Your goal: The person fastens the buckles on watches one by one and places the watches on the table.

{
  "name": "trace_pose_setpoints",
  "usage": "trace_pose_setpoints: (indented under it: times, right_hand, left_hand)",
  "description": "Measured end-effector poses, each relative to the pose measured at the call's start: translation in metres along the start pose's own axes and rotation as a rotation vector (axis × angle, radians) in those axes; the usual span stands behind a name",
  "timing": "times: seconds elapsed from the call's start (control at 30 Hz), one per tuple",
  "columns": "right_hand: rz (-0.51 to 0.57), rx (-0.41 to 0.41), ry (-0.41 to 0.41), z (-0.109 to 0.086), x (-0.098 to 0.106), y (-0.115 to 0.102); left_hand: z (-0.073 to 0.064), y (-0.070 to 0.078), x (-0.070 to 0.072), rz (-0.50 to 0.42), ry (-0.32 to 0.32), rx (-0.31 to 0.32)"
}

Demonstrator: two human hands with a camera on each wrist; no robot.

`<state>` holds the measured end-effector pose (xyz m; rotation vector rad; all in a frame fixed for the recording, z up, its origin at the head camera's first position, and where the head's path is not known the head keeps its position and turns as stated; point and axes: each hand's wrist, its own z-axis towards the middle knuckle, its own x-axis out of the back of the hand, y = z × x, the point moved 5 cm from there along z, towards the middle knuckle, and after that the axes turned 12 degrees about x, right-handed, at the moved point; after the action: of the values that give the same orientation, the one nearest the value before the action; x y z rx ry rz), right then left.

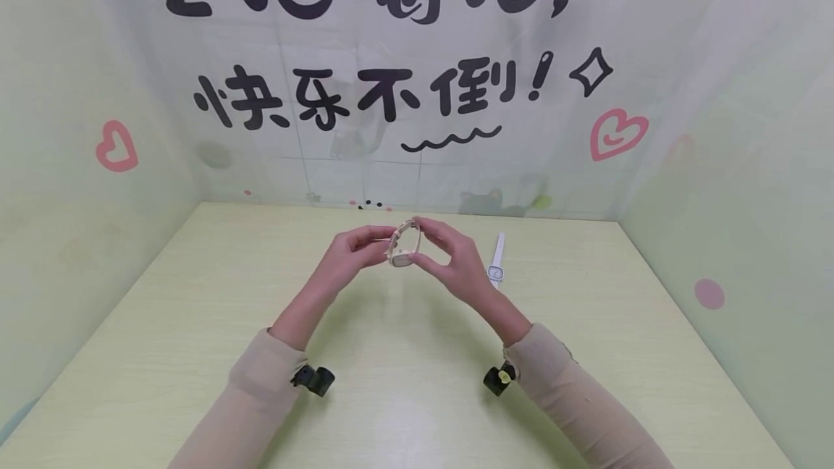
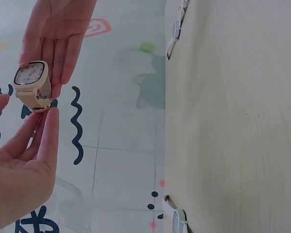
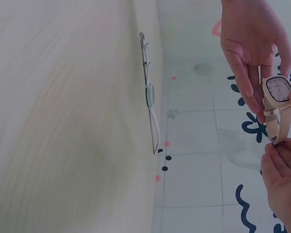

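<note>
A cream wristwatch (image 1: 402, 260), its strap curved into a loop, is held up between both hands above the table. My left hand (image 1: 355, 255) grips the loop's left side with its fingers. With thumb near the watch case and fingertips at the far end of the strap, my right hand (image 1: 452, 255) holds the other side. The pale square face (image 2: 30, 74) shows in the left wrist view. A white wristwatch (image 1: 496, 273) lies on the table beyond the right wrist. Another pale watch (image 2: 178, 221) lies on the table in the left wrist view; in the head view it does not show.
The pale wooden table (image 1: 404, 382) is bounded by a printed backdrop (image 1: 365, 179) behind and side panels at left and right. Black wrist cameras sit at both cuffs, the left camera (image 1: 316, 380) and the right camera (image 1: 499, 378).
</note>
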<state>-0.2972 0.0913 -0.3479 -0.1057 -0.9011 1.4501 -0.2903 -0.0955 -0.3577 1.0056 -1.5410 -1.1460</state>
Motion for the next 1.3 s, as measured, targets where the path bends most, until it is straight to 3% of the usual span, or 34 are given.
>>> trace_pose_setpoints:
  times: [0.23, 0.4, 0.57, 0.77, 0.9, 1.07, 1.3]
  right_hand:
    - [0.076, -0.099, 0.022, 0.0, 0.002, 0.005]
    - [0.087, -0.126, -0.019, 0.001, 0.0, 0.008]
    - [0.089, -0.15, -0.112, 0.001, -0.005, 0.015]
    - [0.091, -0.178, -0.219, 0.008, -0.013, 0.031]
    - [0.097, -0.25, -0.271, 0.01, -0.019, 0.046]
    - [0.074, -0.335, -0.326, 0.005, -0.027, 0.062]
    - [0.017, -0.391, -0.382, 0.0, -0.036, 0.075]
  left_hand:
    - [0.001, 0.002, -0.002, 0.08, -0.09, -0.072]
    - [0.004, -0.001, 0.002, 0.085, -0.068, -0.063]
    - [0.007, -0.005, 0.007, 0.116, -0.065, -0.046]
    - [0.02, -0.007, 0.013, 0.23, -0.049, -0.047]
    - [0.031, -0.011, 0.015, 0.316, -0.042, -0.021]
    - [0.041, -0.022, 0.011, 0.431, -0.042, 0.04]
    - [0.052, -0.033, 0.002, 0.574, -0.053, 0.041]
